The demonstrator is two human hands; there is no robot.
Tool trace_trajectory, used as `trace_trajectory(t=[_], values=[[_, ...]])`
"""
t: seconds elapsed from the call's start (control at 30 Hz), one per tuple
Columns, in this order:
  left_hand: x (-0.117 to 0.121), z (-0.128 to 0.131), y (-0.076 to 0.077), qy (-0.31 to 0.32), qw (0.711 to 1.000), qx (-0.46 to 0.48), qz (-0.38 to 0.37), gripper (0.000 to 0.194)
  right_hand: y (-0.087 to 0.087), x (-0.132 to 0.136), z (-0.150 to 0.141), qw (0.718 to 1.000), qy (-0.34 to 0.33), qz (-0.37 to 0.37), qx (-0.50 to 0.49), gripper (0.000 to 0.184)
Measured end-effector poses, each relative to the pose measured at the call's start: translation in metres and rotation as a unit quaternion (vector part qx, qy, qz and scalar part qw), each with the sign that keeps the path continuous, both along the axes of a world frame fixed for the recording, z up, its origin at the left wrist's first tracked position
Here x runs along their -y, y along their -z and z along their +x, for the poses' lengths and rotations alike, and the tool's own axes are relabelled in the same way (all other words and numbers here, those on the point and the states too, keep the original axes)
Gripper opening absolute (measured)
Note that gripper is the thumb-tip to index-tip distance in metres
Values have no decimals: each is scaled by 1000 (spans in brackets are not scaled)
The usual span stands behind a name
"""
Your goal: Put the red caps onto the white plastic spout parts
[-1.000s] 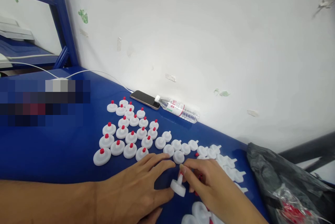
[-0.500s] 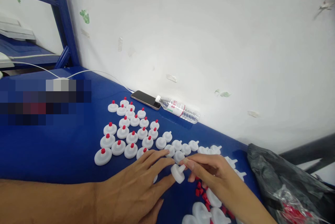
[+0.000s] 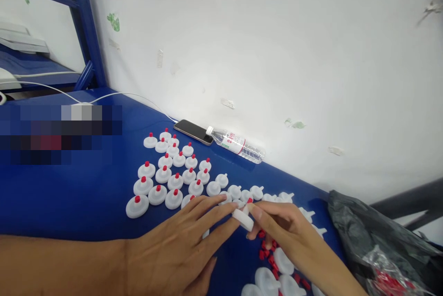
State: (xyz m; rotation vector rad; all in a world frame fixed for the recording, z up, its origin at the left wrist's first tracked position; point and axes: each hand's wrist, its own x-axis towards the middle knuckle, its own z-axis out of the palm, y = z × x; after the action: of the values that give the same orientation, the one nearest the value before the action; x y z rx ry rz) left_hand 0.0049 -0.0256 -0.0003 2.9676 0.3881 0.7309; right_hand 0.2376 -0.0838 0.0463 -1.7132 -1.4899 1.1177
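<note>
A white round cap with a narrow spout (image 3: 243, 220) is between my two hands above the blue table, tilted toward the right. A small red tip (image 3: 249, 201) sits at the end of its spout. My left hand (image 3: 197, 231) has its index and middle fingertips against the cap's left rim, the thumb held apart below. My right hand (image 3: 280, 226) pinches at the spout beside the red tip, thumb and index finger together. Left of my hands stand several white caps with red tips (image 3: 173, 199). Beyond the fingers are several spouted caps without tips (image 3: 256, 192).
Loose red tips (image 3: 273, 262) and more white caps (image 3: 266, 280) lie near my right wrist. A phone (image 3: 193, 131) and a clear bottle (image 3: 237, 143) rest along the wall. A dark plastic bag (image 3: 367, 231) is at the right, with a clear bag of red pieces (image 3: 389, 277).
The cap in my hands has moved slightly right and up and tilted, its rim now facing me. A red tip now shows on its spout. My left fingers have followed it rightward.
</note>
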Motion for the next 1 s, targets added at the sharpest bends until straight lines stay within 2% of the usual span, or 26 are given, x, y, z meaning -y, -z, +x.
trace_trajectory(t=[0.2, 0.33, 0.43, 0.6, 0.7, 0.83, 0.9, 1.0], values=[[0, 0, 3, -10, 1000, 1, 0, 60, 4, 2, 0, 999, 18, -23, -17, 55], [-1, 0, 2, -3, 1000, 3, 6, 63, 11, 4, 1, 990, 90, -32, -101, 53], [-1, 0, 0, 3, 1000, 3, 14, 65, 15, 3, 2, 979, 112, -41, -164, 50], [-1, 2, -2, 10, 1000, 1, 16, 62, 16, 0, -1, 963, 93, -65, -244, 37], [-2, 3, -5, 17, 1000, -7, 10, 61, 18, -1, -4, 935, 91, -96, -330, 30], [-3, 3, -7, 32, 999, -19, 2, 62, 18, -1, -7, 898, 72, -119, -417, 32], [-3, 3, -7, 25, 1000, -12, -12, 64, 14, 0, -9, 896, 75, -103, -425, 30], [-4, 3, -6, 4, 997, 21, -71, 67, 7, 2, -11, 910, 87, -71, -398, 35]])
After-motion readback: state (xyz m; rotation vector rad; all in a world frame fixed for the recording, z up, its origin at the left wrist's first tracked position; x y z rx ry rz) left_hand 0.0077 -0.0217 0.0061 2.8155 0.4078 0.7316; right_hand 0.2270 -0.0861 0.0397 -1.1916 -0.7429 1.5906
